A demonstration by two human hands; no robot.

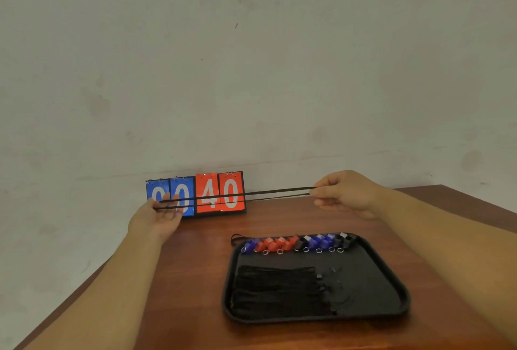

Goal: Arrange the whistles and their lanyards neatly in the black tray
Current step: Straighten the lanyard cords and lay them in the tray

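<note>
A black lanyard (268, 193) is stretched taut in the air between my two hands, above the far part of the table. My left hand (161, 216) holds its left end, fingers partly spread. My right hand (342, 194) pinches its right end. Below, a black tray (391, 277) lies on the table. Several whistles (296, 243), blue, red and black, stand in a row along the tray's far edge, their metal rings facing me. A bundle of black lanyards (277, 291) lies folded in the tray's near left part. One lanyard loop (236, 237) pokes out past the tray's far left corner.
A flip scoreboard (205, 195) with blue 00 and red 40 stands against the wall at the table's far edge. The brown wooden table (195, 279) ends in an edge at the left, close to the tray's side. A plain wall rises behind.
</note>
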